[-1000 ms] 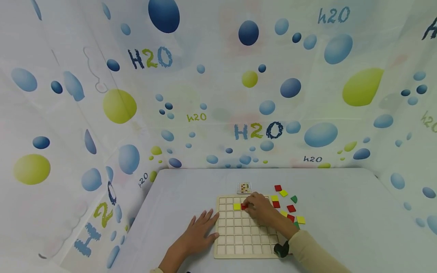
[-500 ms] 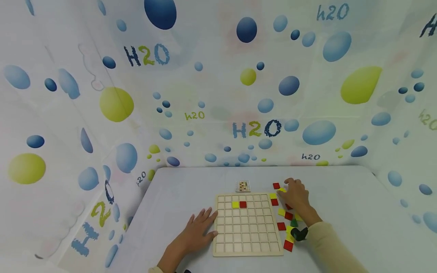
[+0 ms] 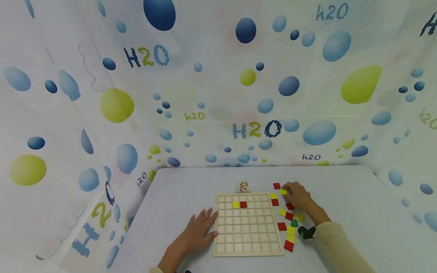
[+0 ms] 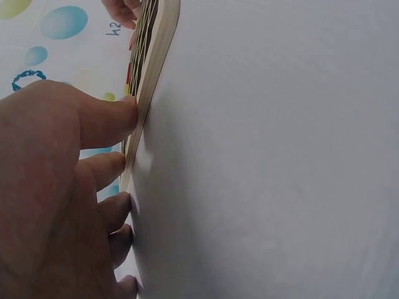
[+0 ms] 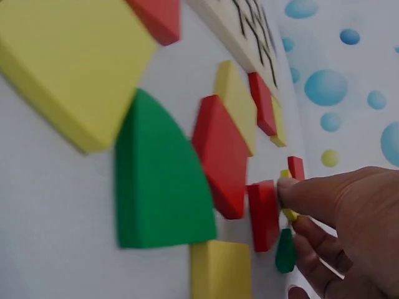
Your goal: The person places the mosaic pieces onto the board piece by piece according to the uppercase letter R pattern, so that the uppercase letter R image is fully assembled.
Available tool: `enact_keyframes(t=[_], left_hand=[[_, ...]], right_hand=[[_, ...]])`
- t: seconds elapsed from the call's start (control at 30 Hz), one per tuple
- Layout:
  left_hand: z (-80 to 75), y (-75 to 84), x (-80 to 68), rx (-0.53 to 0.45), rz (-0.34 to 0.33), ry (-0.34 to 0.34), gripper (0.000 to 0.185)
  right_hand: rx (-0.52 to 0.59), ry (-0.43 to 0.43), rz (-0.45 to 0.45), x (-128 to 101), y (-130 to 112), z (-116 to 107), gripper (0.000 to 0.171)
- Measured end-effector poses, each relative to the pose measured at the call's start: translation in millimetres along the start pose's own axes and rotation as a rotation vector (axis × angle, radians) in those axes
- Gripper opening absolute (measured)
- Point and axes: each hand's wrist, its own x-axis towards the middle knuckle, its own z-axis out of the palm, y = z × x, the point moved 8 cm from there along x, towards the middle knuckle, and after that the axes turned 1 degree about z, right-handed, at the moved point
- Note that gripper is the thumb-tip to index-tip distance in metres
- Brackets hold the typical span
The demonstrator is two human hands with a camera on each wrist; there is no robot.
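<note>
Over on the white table [image 3: 341, 197] lies a wooden grid board [image 3: 247, 225], and the person's left hand [image 3: 198, 231] rests flat beside its left edge, fingers spread and straight, the fingertips [image 4: 121, 118] touching the board's side (the left wrist view shows this edge-on). Two tiles sit in the board's second row, touching one another: a yellow tile [image 3: 236, 204] with a red tile [image 3: 243, 204] just to its right.

To the right of the board a scatter of loose tiles lies on the table. The right hand [image 3: 297, 195] is at the far end of that scatter, its fingers curled and pinching a small yellow piece [image 3: 283, 192]; in the right wrist view the fingertip [image 5: 293, 190] presses on that yellow piece [image 5: 288, 212], which shows between the fingers close beside a red square [image 5: 265, 215]. A single red tile [image 3: 277, 185] lies just beyond the hand. Nearer the person, a green quarter-round piece [image 3: 294, 223] lies among red and yellow squares, close to the cream sleeve [image 3: 336, 246].

A small pattern card [image 3: 243, 186] lies just beyond the board's far edge. Behind the table hangs a curtain [image 3: 218, 94] printed with blue and green bubbles.
</note>
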Motion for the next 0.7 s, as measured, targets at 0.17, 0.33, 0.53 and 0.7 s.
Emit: enact_keyframes(t=[0.17, 0.33, 0.53, 0.7], left_hand=[[0.7, -1.6, -1.0, -0.004, -0.003, 0.002, 0.071], [-1.2, 0.9, -2.0, -0.002, 0.001, 0.012, 0.070], [-4.1, 4.7, -2.9, -0.012, 0.005, 0.012, 0.069], [-4.3, 5.3, -2.1, -0.014, 0.001, 0.011, 0.070]], right_hand=[[0.014, -0.014, -0.011, 0.9, -0.4, 8.3, 0.034], [0.009, -0.015, -0.033, -6.4, -3.9, 9.5, 0.034], [-0.007, -0.024, -0.057, -15.5, -8.6, 5.8, 0.031], [-0.038, 0.020, -0.083, -17.4, -13.3, 3.5, 0.031]])
